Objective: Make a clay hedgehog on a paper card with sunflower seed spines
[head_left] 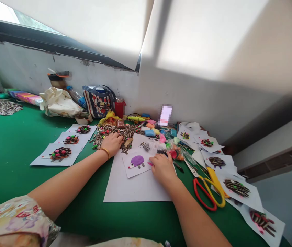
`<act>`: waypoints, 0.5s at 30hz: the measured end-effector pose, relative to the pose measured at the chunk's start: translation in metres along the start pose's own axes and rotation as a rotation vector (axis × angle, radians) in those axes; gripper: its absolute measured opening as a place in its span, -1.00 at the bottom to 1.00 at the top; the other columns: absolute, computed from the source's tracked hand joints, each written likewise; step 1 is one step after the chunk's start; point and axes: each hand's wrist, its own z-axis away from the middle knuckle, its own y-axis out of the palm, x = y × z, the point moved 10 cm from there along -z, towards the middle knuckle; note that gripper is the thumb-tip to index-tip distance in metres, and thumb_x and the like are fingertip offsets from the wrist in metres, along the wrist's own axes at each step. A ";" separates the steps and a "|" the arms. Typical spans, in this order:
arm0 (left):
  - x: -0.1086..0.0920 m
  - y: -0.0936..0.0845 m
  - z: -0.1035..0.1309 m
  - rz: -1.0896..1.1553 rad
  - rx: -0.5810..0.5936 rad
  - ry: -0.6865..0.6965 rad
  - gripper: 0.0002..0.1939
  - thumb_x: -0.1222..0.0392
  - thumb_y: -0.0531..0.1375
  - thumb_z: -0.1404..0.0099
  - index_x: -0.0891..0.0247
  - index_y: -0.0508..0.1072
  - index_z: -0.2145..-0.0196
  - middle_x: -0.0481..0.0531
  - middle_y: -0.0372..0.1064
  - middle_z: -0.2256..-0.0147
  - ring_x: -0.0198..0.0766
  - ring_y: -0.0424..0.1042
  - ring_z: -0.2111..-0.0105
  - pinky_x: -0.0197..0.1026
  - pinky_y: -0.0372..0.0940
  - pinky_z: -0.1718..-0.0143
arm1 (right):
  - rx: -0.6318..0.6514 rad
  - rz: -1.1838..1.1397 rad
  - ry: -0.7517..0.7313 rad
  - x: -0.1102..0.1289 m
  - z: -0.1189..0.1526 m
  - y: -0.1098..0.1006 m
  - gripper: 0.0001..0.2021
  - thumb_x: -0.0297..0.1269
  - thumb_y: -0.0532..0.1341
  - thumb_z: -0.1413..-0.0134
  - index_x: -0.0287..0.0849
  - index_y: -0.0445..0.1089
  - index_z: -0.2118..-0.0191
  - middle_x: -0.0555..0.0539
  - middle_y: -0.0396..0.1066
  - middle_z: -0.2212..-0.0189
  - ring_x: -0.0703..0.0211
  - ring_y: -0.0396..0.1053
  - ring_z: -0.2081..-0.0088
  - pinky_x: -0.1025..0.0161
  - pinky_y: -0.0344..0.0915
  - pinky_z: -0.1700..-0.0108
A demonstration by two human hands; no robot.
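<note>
A small white card [125, 171] with a purple clay hedgehog [137, 161] lies on a larger white sheet [135, 192]. The hedgehog has a white face, a red nose and grey feet. My left hand [112, 143] rests at the edge of a pile of striped sunflower seeds [102, 133], its fingers spread over them; a yellow band circles the wrist. At the card's right side lies my right hand [163, 168], fingers apart, near a pinkish-purple piece [150, 164]. Whether either hand pinches anything small is hidden. Beyond it sit a red lid [172, 154] and clay packets.
Red and yellow scissors [204, 192] lie right of the sheet, beside a black pen [178, 167]. Finished seed-hedgehog cards stand in rows at left [39, 158] and right [256, 195]. Bags [98, 101], a red bottle [119, 108] and a phone [165, 115] line the wall.
</note>
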 end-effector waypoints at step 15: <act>0.059 -0.039 -0.030 0.986 -0.364 -0.479 -0.68 0.07 0.06 -0.37 0.20 0.21 0.52 -0.03 0.17 0.55 -0.22 0.27 0.43 -0.22 0.16 0.41 | 0.051 -0.056 -0.014 0.000 -0.001 0.010 -0.69 -0.42 0.14 -0.08 -0.01 0.50 0.11 -0.03 0.47 -0.02 0.01 0.23 -0.17 -0.19 -0.45 -0.30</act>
